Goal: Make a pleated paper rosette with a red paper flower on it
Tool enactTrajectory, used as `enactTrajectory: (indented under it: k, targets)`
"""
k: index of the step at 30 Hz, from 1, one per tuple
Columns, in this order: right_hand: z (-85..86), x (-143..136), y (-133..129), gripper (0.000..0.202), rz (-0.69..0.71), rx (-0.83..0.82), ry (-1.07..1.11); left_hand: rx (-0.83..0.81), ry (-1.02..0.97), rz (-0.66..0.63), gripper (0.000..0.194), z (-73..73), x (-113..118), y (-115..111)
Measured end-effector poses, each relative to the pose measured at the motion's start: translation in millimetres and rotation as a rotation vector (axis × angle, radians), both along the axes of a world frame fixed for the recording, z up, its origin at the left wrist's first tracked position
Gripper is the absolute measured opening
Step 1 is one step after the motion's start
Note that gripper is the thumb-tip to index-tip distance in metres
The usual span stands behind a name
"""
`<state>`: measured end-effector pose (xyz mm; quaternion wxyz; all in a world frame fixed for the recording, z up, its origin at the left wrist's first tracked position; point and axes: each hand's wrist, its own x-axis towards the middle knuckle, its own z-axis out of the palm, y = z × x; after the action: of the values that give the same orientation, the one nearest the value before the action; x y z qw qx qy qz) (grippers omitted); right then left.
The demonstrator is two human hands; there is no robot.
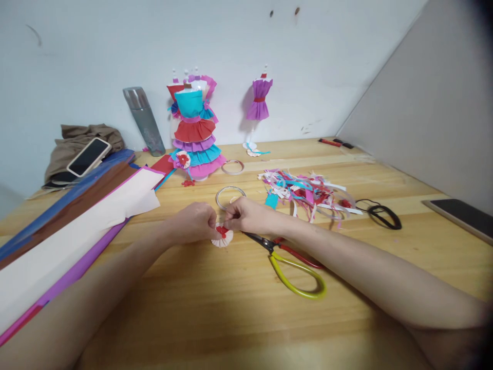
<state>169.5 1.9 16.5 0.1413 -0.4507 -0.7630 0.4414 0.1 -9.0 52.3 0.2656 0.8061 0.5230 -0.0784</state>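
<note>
Between my two hands is a small pleated white paper rosette (222,240) with a red piece (222,231) at its centre. My left hand (195,223) is closed on the rosette's left edge. From the right, my right hand (246,215) pinches at the red piece, its fingertips close together; whether it grips the red piece or only presses it is hidden. Just behind my right hand lies a roll of clear tape (227,194). Scissors (298,282) with one yellow and one red handle rest under and beside my right forearm, blades pointing toward the hands.
Coloured crepe paper sheets (77,241) lie at left, near a phone (89,156) and a leaning bottle (144,123). Dress forms in ruffled paper (196,131) and a purple dress form (260,100) stand at the back. Paper scraps (304,189) and a black cord (385,216) lie right.
</note>
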Motion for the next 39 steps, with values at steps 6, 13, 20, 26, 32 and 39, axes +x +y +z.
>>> enactTrajectory:
  k: [6, 13, 20, 26, 32, 39]
  targets:
    - [-8.3, 5.6, 6.9, 0.011, 0.044, 0.105, -0.013, 0.007, -0.011, -0.002, 0.021, -0.9, -1.0, -0.5]
    - [-7.2, 8.3, 8.2, 0.009, 0.059, 0.118, 0.0, -0.017, -0.034, -0.003, 0.019, -1.9, -4.3, 3.0]
    - [6.4, 5.8, 2.2, 0.009, 0.034, -0.062, 0.168, -0.081, -0.06, 0.015, 0.01, 7.9, -13.7, 8.7]
    - [3.0, 0.4, -1.6, 0.005, 0.04, -0.186, 0.133, -0.17, -0.184, 0.049, 0.01, 5.7, -26.9, 17.2]
    - [0.7, -1.8, -0.9, 0.008, 0.01, -0.131, 0.075, -0.179, -0.168, 0.048, 0.007, 5.5, -23.6, 15.7]
    - [-3.3, 0.5, 0.5, 0.008, 0.037, -0.024, 0.038, -0.174, -0.126, 0.045, 0.009, 8.8, -17.5, 11.3]
